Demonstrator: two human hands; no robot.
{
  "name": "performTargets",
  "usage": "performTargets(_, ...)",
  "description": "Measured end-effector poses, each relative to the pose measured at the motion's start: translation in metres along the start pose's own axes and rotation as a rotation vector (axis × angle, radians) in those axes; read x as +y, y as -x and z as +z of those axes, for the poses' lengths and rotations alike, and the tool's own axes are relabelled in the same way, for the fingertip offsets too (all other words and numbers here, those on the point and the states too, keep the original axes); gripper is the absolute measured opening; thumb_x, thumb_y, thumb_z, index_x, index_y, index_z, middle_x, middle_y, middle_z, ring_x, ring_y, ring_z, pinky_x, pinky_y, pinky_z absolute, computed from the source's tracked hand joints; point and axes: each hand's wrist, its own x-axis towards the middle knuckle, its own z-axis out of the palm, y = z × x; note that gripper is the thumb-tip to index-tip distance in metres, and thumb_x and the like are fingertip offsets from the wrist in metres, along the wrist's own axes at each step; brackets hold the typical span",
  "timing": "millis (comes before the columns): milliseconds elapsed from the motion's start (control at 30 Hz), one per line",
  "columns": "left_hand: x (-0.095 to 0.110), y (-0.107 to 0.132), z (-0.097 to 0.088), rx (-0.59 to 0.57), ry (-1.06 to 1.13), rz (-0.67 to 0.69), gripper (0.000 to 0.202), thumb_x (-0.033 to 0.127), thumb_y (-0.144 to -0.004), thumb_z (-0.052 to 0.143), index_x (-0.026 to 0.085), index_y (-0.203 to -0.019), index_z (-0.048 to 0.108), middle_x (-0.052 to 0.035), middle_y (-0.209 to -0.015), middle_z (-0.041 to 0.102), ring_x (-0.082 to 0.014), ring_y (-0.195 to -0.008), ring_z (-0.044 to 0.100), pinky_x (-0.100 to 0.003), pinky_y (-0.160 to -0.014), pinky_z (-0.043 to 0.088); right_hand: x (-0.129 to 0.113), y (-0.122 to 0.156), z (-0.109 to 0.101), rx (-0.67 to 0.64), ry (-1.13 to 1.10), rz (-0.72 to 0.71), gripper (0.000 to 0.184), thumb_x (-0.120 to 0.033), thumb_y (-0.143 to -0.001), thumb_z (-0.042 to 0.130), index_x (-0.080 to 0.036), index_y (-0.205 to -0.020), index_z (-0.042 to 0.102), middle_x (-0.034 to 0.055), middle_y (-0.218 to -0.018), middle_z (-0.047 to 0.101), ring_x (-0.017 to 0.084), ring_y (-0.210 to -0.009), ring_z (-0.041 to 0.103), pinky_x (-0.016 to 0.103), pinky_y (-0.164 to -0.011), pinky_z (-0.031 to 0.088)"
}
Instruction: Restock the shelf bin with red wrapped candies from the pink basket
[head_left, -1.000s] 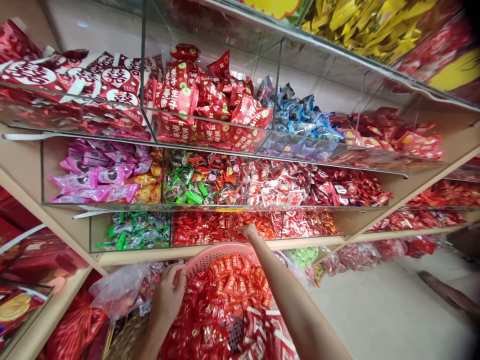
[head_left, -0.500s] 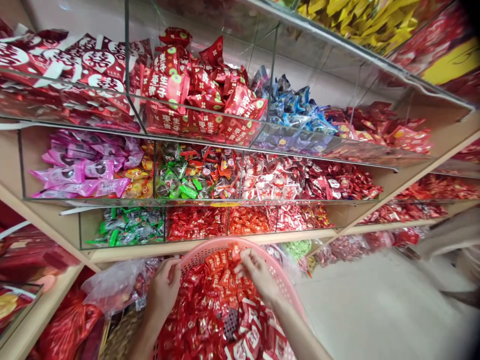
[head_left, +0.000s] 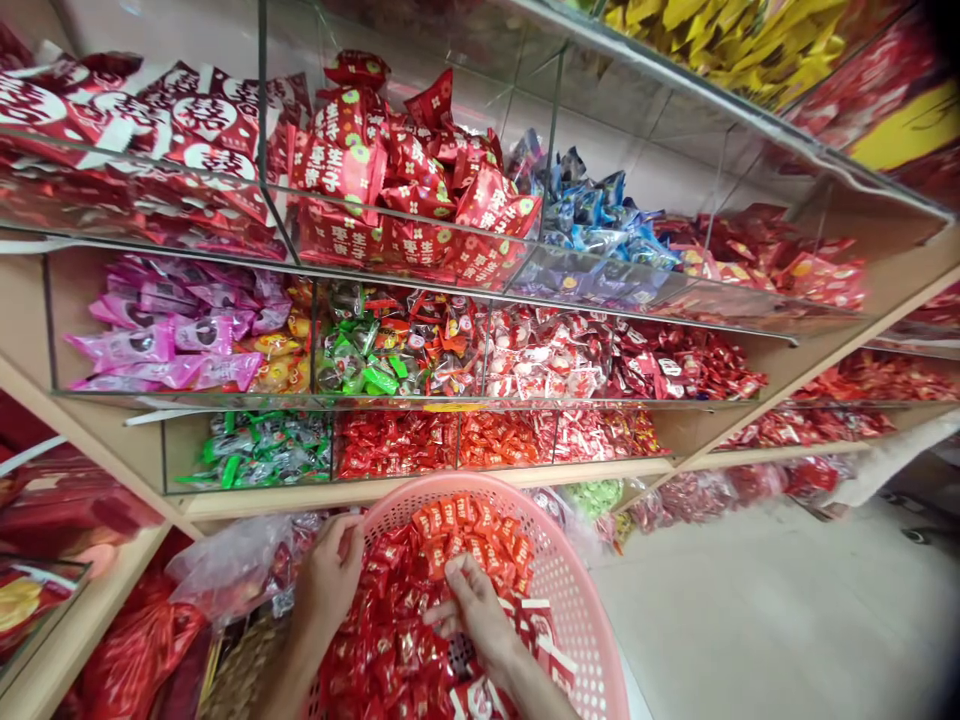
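head view looks down on a pink plastic basket (head_left: 577, 610) just below a shelf unit of clear acrylic bins (head_left: 420, 400); the right hand (head_left: 476, 615) has dropped further into the basket's middle than in the earlier views; its fingers (head_left: 461, 575) are half curled and loosely spread on the red foil-wrapped sweets (head_left: 397, 640), touching them, though i cannot tell whether they have hold of any; the left hand (head_left: 326, 580) is at the basket's left rim, fingers curled closely round the plastic as if gripping it; the sweets fill the basket, with orange-red packets (head_left: 465, 530) heaped toward its far rim; beyond the basket, the bins hold green-wrapped sweets (head_left: 262, 450) and pink sachets (head_left: 169, 330); left of the basket lie a clear plastic bag (head_left: 240, 565) and a woven straw basket (head_left: 240, 670); right of it is a pale floor (head_left: 772, 610)
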Motion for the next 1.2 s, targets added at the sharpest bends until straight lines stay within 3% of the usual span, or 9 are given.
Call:
performTargets(167,0.001,0.0,0.0,0.011,0.011,0.006,0.024,0.038,-0.083,0.042,0.022,-0.085,0.06,-0.0033,-0.085,0.067,-0.017,-0.08,0.062,-0.027,-0.075,0.049,0.0,0.006,-0.006,0.028,0.055,-0.009,0.049,-0.063,-0.07,0.061,-0.021,-0.081,0.038,-0.0076,-0.062,0.054,0.011,-0.05,0.062,0.016,-0.042,0.038)
performTargets(333,0.0,0.001,0.0,0.014,0.014,0.018,0.023,0.037,-0.083,0.043,0.022,-0.085,0.06,-0.0034,-0.086,0.067,-0.017,-0.082,0.062,-0.028,-0.075,0.049,0.011,0.0,0.003,0.004,0.098,-0.091,0.046,-0.062,-0.074,0.057,-0.02,-0.08,0.04,-0.0062,-0.069,0.051,0.009,-0.05,0.06,0.015,-0.038,0.034)
performTargets(433,0.0,0.001,0.0,0.011,0.009,0.018,0.023,0.036,-0.083,0.042,0.022,-0.085,0.06,-0.0032,-0.085,0.067,-0.0169,-0.081,0.062,-0.028,-0.075,0.049,0.019,-0.006,0.01,0.01,0.13,-0.134,0.044,-0.061,-0.077,0.055,-0.02,-0.078,0.041,0.0007,-0.092,0.057,0.007,-0.051,0.059,0.014,-0.035,0.031)
performTargets(533,0.001,0.0,0.0,0.016,0.007,0.019,0.023,0.037,-0.083,0.042,0.022,-0.085,0.06,-0.0033,-0.085,0.067,-0.017,-0.081,0.062,-0.028,-0.075,0.049,0.026,-0.007,0.01,0.037,0.134,-0.152,0.043,-0.06,-0.078,0.054,-0.019,-0.077,0.042,0.008,-0.121,0.05,0.005,-0.053,0.058,0.015,-0.035,0.032)
performTargets(667,0.001,0.0,0.0,0.008,0.019,0.022,0.023,0.036,-0.083,0.042,0.022,-0.085,0.06,-0.0034,-0.085,0.067,-0.0169,-0.081,0.062,-0.028,-0.075,0.049,0.03,-0.004,0.003,0.077,0.139,-0.146,0.045,-0.062,-0.076,0.056,-0.019,-0.077,0.042,0.01,-0.13,0.045,0.006,-0.053,0.058,0.015,-0.033,0.032)
performTargets(833,0.001,0.001,0.0,0.004,0.016,0.013,0.023,0.036,-0.083,0.043,0.022,-0.085,0.06,-0.0032,-0.085,0.066,-0.0168,-0.082,0.062,-0.027,-0.076,0.049,0.021,0.002,-0.001,0.092,0.124,-0.131,0.047,-0.063,-0.072,0.058,-0.019,-0.077,0.043,0.0078,-0.124,0.048,0.006,-0.054,0.057,0.015,-0.034,0.031)
performTargets(933,0.0,0.001,0.001,0.005,0.012,0.01,0.023,0.036,-0.083,0.043,0.022,-0.085,0.06,-0.0032,-0.086,0.066,-0.0167,-0.082,0.062,-0.027,-0.076,0.049,0.015,0.005,0.002,0.067,0.077,-0.135,0.044,-0.059,-0.073,0.061,-0.018,-0.076,0.046,0.0026,-0.102,0.057,0.008,-0.058,0.059,0.017,-0.041,0.038)
performTargets(1033,0.001,0.0,0.0,0.007,0.014,0.016,0.022,0.036,-0.083,0.043,0.022,-0.084,0.06,-0.003,-0.084,0.067,-0.0168,-0.081,0.062,-0.027,-0.076,0.049,0.016,0.006,0.007,0.057,0.003,-0.146,0.038,-0.053,-0.074,0.065,-0.018,-0.075,0.049,-0.0037,-0.075,0.055,0.01,-0.064,0.061,0.019,-0.053,0.044)
performTargets(1200,0.002,-0.001,-0.001,0.007,0.012,0.027,0.021,0.035,-0.082,0.043,0.022,-0.084,0.06,-0.0027,-0.083,0.067,-0.0168,-0.08,0.062,-0.028,-0.076,0.049,0.022,0.0,0.017,0.137,-0.28,-0.004,0.041,-0.046,-0.064,0.076,-0.019,-0.071,0.046,-0.0072,-0.061,0.055,0.01,-0.064,0.063,0.016,-0.054,0.043)
